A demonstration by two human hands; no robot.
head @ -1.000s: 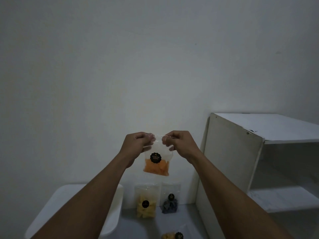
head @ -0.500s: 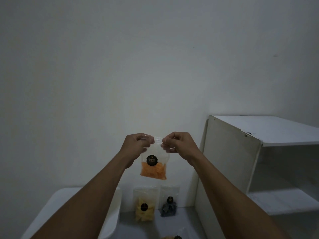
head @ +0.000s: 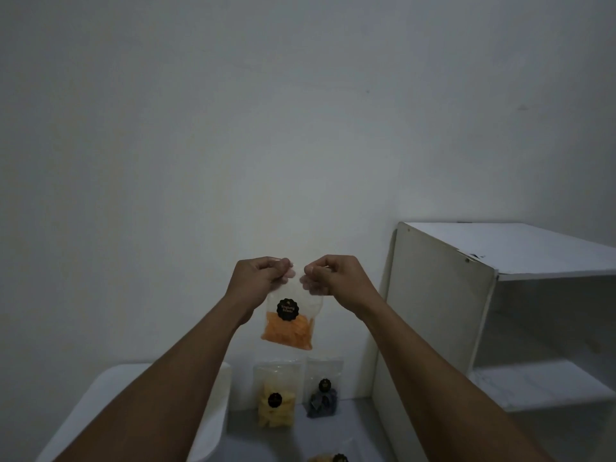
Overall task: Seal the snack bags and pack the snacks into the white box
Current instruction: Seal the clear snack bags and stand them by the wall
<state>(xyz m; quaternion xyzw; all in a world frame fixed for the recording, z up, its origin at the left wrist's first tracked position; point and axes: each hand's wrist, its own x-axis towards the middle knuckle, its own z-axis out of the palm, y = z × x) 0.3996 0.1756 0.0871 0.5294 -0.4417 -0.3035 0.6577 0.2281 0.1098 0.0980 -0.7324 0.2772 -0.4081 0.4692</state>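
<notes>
Grip: left hand (head: 258, 278) and right hand (head: 336, 278) each pinch the top edge of the orange snack bag (head: 290, 325), fingers curled.
Bag place: hanging in the air just below and between both hands.
Bag axis: upright, mouth up, chips at the bottom, black label facing near.
Surface: grey tabletop (head: 346, 425); yellow snack bag (head: 276, 400) and dark snack bag (head: 322, 395) lean on the far wall.
Room: white box (head: 110, 378) near left, white shelf unit (head: 440, 311) right.

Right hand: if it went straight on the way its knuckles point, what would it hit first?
The right hand would probably meet the left hand, just across the top of the orange snack bag both pinch; depth is unclear.
</notes>
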